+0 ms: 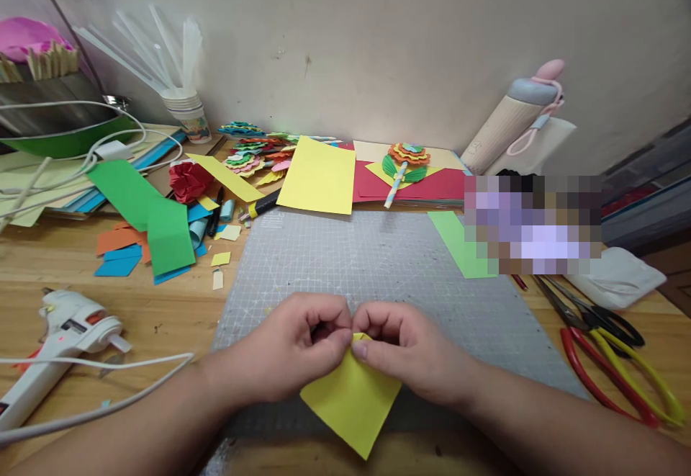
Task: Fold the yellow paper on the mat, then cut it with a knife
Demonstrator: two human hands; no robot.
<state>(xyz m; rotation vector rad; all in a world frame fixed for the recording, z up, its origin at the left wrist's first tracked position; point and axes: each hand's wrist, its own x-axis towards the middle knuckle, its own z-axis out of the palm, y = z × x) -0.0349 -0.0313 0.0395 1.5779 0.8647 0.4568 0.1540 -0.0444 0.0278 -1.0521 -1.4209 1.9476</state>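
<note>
A piece of yellow paper [353, 404] hangs corner-down between my two hands, over the near part of the grey cutting mat [302, 267]. My left hand [307, 343] pinches its top edge between thumb and curled fingers. Right beside it, my right hand [402, 346] grips the same top edge, thumb pressed on the front. The paper looks folded or pinched at the top, though the fingers hide most of that part. Beyond the mat lie a larger yellow sheet [319, 177] and a paper flower [407, 166] with green leaves and a rolled stem.
A white glue gun [75, 332] with its cable lies at the left. Green paper strips [170, 235], scraps and a red crumpled paper flower [188, 181] sit behind it. Scissors [588, 317] with black and red-yellow handles rest at the right, near a tilted bottle [507, 116].
</note>
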